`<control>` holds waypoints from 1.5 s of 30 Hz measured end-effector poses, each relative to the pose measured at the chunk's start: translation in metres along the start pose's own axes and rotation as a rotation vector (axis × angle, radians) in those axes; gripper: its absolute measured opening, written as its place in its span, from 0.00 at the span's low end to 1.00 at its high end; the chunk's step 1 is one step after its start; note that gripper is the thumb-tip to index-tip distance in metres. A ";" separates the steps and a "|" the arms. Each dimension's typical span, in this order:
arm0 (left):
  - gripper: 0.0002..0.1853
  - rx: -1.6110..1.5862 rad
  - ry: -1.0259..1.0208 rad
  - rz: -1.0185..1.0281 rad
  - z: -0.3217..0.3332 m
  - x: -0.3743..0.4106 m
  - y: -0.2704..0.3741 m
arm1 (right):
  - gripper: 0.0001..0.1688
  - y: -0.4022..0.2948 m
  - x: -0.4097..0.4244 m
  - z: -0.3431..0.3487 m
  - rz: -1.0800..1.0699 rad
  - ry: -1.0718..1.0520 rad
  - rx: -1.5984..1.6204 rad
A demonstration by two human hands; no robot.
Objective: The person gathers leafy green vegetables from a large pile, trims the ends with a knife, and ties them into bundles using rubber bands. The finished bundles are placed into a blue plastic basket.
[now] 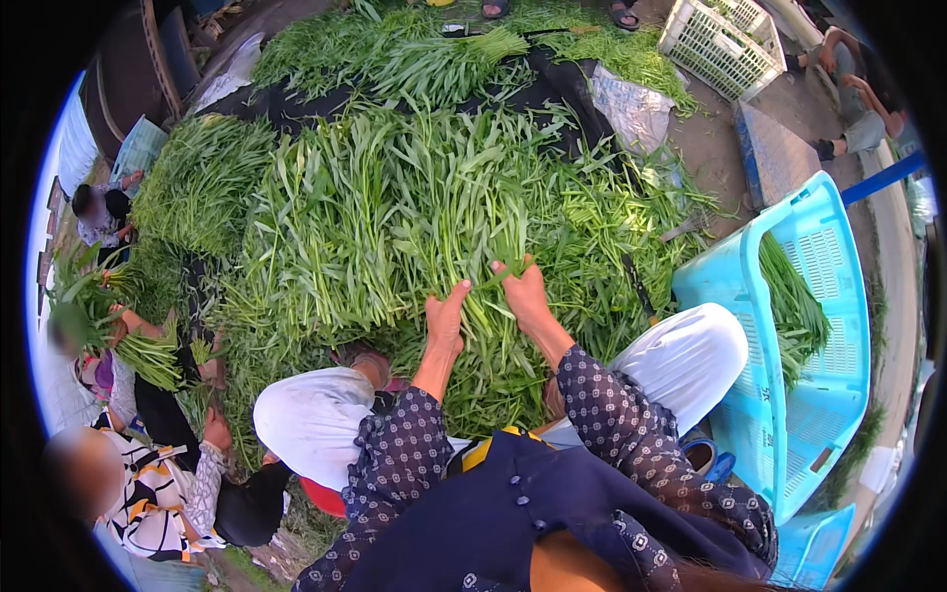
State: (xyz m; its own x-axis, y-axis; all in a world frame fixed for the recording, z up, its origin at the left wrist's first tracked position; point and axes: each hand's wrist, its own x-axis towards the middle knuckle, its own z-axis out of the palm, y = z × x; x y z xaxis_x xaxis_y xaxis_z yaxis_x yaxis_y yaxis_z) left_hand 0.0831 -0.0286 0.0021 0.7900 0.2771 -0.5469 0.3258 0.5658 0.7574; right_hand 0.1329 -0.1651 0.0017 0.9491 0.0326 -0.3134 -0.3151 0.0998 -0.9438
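A broad heap of long-stemmed leafy greens (355,207) lies before me. At its near edge, my left hand (446,314) has its thumb up against a bunch of green stems, its fingers partly hidden among them. My right hand (524,296) is just to the right, its thumb and finger closed on a few leaves and stems at the same bunch. Loose cut greens (481,403) spread beneath both hands, between my knees.
A turquoise plastic crate (828,429) holding greens stands at my right. A white crate (721,44) and a blue-edged block (777,152) are at the upper right. Co-workers sit at the left, one beside a bundle of greens (148,355). More greens (444,66) lie at the far side.
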 end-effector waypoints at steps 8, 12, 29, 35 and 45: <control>0.25 -0.009 0.011 -0.112 -0.025 -0.012 -0.026 | 0.46 0.021 -0.001 -0.035 0.576 0.045 0.359; 0.24 -0.173 -0.070 -0.316 -0.033 -0.013 -0.012 | 0.34 -0.009 -0.011 -0.023 0.465 0.024 0.277; 0.29 0.295 -0.051 0.330 -0.004 -0.032 -0.014 | 0.19 0.019 -0.012 -0.002 0.258 -0.017 0.146; 0.38 0.386 -0.017 0.233 -0.026 -0.026 -0.037 | 0.29 0.035 -0.011 -0.004 0.457 -0.092 0.027; 0.20 -0.097 0.144 -0.023 -0.033 -0.016 -0.020 | 0.31 0.041 -0.011 -0.013 0.541 -0.016 0.206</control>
State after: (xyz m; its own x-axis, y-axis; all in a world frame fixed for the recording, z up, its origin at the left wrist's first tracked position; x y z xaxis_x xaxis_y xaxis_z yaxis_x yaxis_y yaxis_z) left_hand 0.0466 -0.0185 -0.0156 0.6981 0.3676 -0.6144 0.2859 0.6436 0.7099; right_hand 0.1097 -0.1743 -0.0348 0.6534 0.1481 -0.7423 -0.7503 0.2563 -0.6093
